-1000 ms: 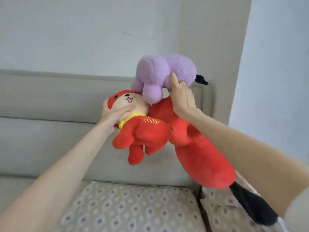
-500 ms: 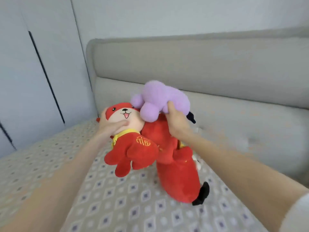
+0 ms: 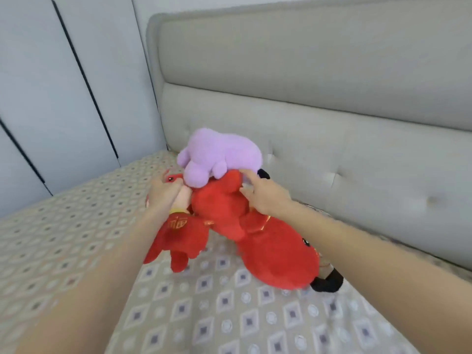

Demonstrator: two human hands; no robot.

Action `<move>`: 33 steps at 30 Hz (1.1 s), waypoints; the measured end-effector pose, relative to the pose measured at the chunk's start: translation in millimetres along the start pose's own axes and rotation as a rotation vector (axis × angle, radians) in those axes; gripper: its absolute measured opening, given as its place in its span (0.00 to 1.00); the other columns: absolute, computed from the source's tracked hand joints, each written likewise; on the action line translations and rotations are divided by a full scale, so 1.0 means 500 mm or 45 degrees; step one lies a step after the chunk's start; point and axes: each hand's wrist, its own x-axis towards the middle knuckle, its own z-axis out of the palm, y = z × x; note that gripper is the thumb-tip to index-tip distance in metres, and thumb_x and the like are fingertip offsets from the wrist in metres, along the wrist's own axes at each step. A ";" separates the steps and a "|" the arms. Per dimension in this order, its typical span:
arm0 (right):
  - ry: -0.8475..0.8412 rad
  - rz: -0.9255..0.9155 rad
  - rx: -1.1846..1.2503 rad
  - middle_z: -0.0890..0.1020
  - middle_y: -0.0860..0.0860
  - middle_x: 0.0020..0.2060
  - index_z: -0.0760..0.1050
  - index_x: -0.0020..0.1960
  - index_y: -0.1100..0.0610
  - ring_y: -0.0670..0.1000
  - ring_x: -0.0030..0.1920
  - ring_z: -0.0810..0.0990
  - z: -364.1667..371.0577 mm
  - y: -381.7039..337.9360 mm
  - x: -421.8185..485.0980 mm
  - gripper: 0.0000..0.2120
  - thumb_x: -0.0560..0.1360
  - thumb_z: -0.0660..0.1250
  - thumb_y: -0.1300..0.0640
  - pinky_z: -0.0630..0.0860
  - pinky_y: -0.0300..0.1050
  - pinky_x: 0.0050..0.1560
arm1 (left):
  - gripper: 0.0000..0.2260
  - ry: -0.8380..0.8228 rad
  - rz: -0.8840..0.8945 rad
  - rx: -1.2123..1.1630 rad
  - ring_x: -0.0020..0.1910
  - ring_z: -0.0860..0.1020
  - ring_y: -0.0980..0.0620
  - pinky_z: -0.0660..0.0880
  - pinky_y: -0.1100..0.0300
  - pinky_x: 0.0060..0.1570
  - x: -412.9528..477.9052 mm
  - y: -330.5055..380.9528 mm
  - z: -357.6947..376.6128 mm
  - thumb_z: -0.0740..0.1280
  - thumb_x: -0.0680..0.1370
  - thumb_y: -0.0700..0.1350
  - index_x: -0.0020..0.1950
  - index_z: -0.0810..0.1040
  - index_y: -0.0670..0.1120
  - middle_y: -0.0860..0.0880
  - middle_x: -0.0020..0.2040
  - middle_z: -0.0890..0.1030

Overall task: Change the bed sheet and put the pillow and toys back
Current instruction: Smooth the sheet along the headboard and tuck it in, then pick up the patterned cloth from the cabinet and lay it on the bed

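Sheet [image 3: 229, 315] on; by the headboard [image 3: 332, 123] my left hand [image 3: 164, 192] clutches the small red toy [image 3: 178, 238], not yet set down; right hand [image 3: 265, 198] grip unclear.

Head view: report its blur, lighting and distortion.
Head view: motion blur smears the patterned beige bed sheet at left; the fluffy purple plush toy is softly blurred; light is even, without glare; the wide angle slightly bows the grey padded headboard.
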 end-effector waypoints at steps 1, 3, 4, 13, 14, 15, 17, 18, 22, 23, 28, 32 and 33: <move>-0.054 0.029 -0.018 0.77 0.54 0.61 0.62 0.72 0.42 0.59 0.61 0.75 0.002 0.004 -0.004 0.20 0.80 0.56 0.47 0.69 0.49 0.50 | 0.24 0.015 0.021 -0.002 0.57 0.76 0.49 0.73 0.64 0.57 -0.007 0.006 0.010 0.64 0.74 0.38 0.71 0.70 0.45 0.46 0.65 0.76; -0.107 0.094 -0.034 0.76 0.53 0.63 0.66 0.70 0.43 0.58 0.63 0.75 -0.009 0.022 -0.017 0.20 0.78 0.58 0.49 0.70 0.49 0.55 | 0.21 0.068 0.068 0.039 0.63 0.74 0.47 0.71 0.57 0.63 -0.020 0.020 0.037 0.63 0.76 0.40 0.70 0.72 0.44 0.44 0.66 0.75; -0.118 0.116 -0.034 0.76 0.52 0.64 0.69 0.68 0.43 0.57 0.63 0.74 -0.014 0.027 -0.018 0.18 0.78 0.59 0.49 0.70 0.49 0.57 | 0.20 0.095 0.094 0.070 0.65 0.73 0.47 0.69 0.56 0.65 -0.020 0.027 0.046 0.63 0.76 0.40 0.69 0.73 0.44 0.44 0.67 0.75; 0.048 0.273 0.145 0.80 0.54 0.54 0.77 0.60 0.49 0.55 0.57 0.77 -0.132 0.137 -0.099 0.15 0.77 0.60 0.57 0.72 0.42 0.58 | 0.14 -0.157 0.306 0.056 0.59 0.77 0.49 0.70 0.61 0.59 -0.115 0.165 0.201 0.58 0.78 0.38 0.61 0.78 0.45 0.46 0.60 0.79; 0.069 0.267 0.165 0.80 0.54 0.54 0.77 0.60 0.51 0.55 0.57 0.78 -0.145 0.146 -0.105 0.15 0.77 0.60 0.59 0.71 0.39 0.54 | 0.15 -0.203 0.321 0.053 0.59 0.76 0.51 0.70 0.64 0.57 -0.126 0.181 0.214 0.58 0.78 0.38 0.62 0.78 0.45 0.47 0.61 0.79; 0.100 0.286 0.166 0.80 0.54 0.55 0.77 0.60 0.51 0.54 0.57 0.77 -0.170 0.166 -0.126 0.15 0.77 0.60 0.60 0.70 0.38 0.52 | 0.15 -0.268 0.341 0.038 0.59 0.75 0.53 0.68 0.66 0.56 -0.148 0.202 0.238 0.58 0.78 0.37 0.62 0.77 0.44 0.47 0.61 0.78; 0.150 0.336 0.145 0.80 0.53 0.57 0.76 0.60 0.48 0.54 0.58 0.77 -0.217 0.196 -0.161 0.16 0.76 0.59 0.59 0.71 0.42 0.55 | 0.17 -0.370 0.384 0.013 0.61 0.75 0.54 0.67 0.66 0.57 -0.186 0.235 0.280 0.59 0.77 0.36 0.62 0.77 0.46 0.48 0.62 0.78; 0.172 0.349 0.141 0.80 0.52 0.58 0.76 0.60 0.47 0.53 0.58 0.76 -0.233 0.206 -0.173 0.16 0.76 0.59 0.58 0.72 0.44 0.56 | 0.17 -0.396 0.401 0.007 0.61 0.75 0.54 0.67 0.65 0.58 -0.199 0.245 0.291 0.59 0.76 0.36 0.62 0.78 0.47 0.48 0.62 0.78; 0.335 0.466 0.126 0.80 0.50 0.57 0.76 0.59 0.46 0.53 0.55 0.78 -0.331 0.290 -0.265 0.16 0.76 0.58 0.58 0.74 0.46 0.56 | 0.16 -0.573 0.478 -0.034 0.58 0.75 0.56 0.70 0.60 0.61 -0.289 0.306 0.379 0.60 0.76 0.37 0.59 0.79 0.51 0.51 0.60 0.78; 0.369 0.506 0.117 0.80 0.50 0.56 0.76 0.59 0.46 0.52 0.54 0.78 -0.354 0.313 -0.294 0.16 0.76 0.58 0.58 0.75 0.46 0.56 | 0.16 -0.612 0.497 -0.037 0.58 0.76 0.55 0.71 0.58 0.62 -0.314 0.319 0.403 0.60 0.76 0.38 0.58 0.78 0.52 0.51 0.60 0.78; 0.501 0.709 0.087 0.80 0.48 0.55 0.75 0.59 0.45 0.52 0.56 0.76 -0.430 0.407 -0.427 0.16 0.76 0.57 0.56 0.73 0.46 0.56 | 0.15 -0.847 0.548 -0.060 0.60 0.77 0.48 0.71 0.51 0.64 -0.435 0.361 0.516 0.60 0.77 0.37 0.59 0.78 0.50 0.47 0.61 0.78; 0.574 0.876 0.090 0.80 0.47 0.56 0.75 0.61 0.46 0.53 0.57 0.77 -0.475 0.474 -0.546 0.17 0.76 0.57 0.56 0.72 0.44 0.53 | 0.14 -1.029 0.575 -0.062 0.60 0.77 0.46 0.72 0.52 0.61 -0.559 0.382 0.622 0.62 0.77 0.38 0.59 0.78 0.50 0.47 0.61 0.78; 0.593 0.912 0.089 0.80 0.47 0.57 0.75 0.62 0.46 0.54 0.58 0.77 -0.484 0.488 -0.574 0.17 0.76 0.57 0.56 0.73 0.45 0.55 | 0.14 -1.072 0.588 -0.056 0.59 0.77 0.46 0.72 0.51 0.60 -0.591 0.384 0.647 0.62 0.77 0.38 0.58 0.78 0.51 0.47 0.60 0.79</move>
